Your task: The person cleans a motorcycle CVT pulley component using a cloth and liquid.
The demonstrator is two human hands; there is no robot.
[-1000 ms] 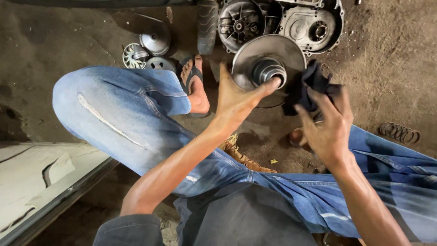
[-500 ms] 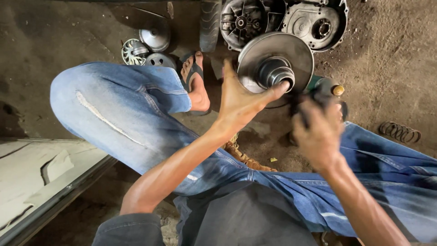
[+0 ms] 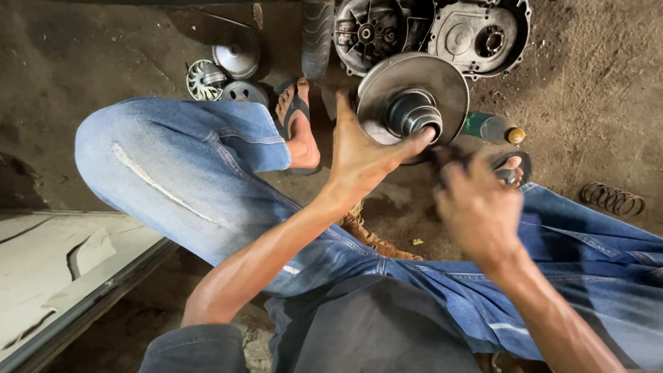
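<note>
Head camera, looking down: a person crouched on a dirt workshop floor (image 3: 103,62) steadies a round metal pulley sheave (image 3: 442,86) with the left hand (image 3: 362,148), palm against its lower rim and fingers spread wide, the thumb reaching up to the lip of the central hub (image 3: 412,116). The disc stands tilted on edge between the person's sandalled feet, just in front of an opened engine transmission case (image 3: 431,31). A second ago the right hand (image 3: 480,211) was lifted clear to the right of the disc with a dark rag bunched in it; half a second ago it had dropped lower, and now it has swung in below the hub, blurred with motion, its fingers curled tight. A dark scrap at the fingertips may be that rag (image 3: 449,155), though the blur leaves this uncertain. The sheave itself has barely shifted, only the left hand's grip sliding slightly along the rim. The change reads as a wiping stroke in progress on the hub face, with cleaning judged partly done. Nearby lie a green-capped bottle (image 3: 492,126) just right of the disc, a finned fan wheel and two smaller discs (image 3: 228,69) at upper left, and a coil spring (image 3: 613,199) well apart at the right.
</note>
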